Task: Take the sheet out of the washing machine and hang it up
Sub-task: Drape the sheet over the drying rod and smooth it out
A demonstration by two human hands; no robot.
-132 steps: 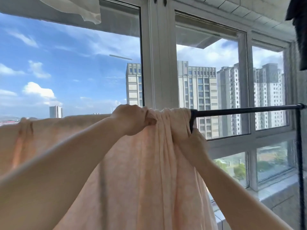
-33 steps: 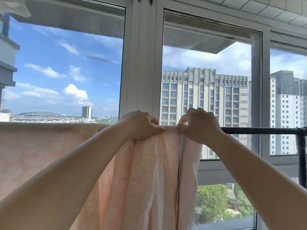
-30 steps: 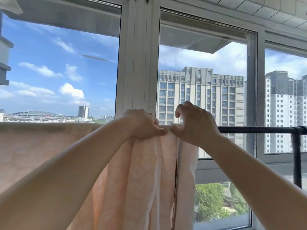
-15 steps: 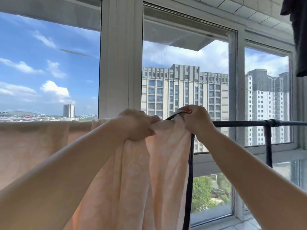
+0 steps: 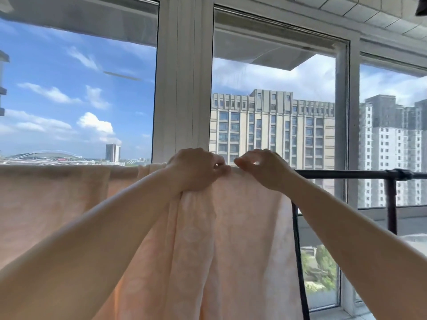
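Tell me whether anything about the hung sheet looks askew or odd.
The sheet lies flat along the rail at left but is bunched into folds under the left hand and right hand, so it hangs unevenly.

Bare rail (image 5: 342, 174) runs clear to the right of the sheet (image 5: 231, 239); window frame (image 5: 182, 88) stands close behind.

Sheet (image 5: 231, 239): you find no print, tag or label that reads.
Rail (image 5: 346, 174): bare black metal, no marking you can read.
Window frame (image 5: 182, 88): no sticker, no brand.
Buildings (image 5: 272, 130) outside: no sign or number legible to you.
Readable text overall: none.
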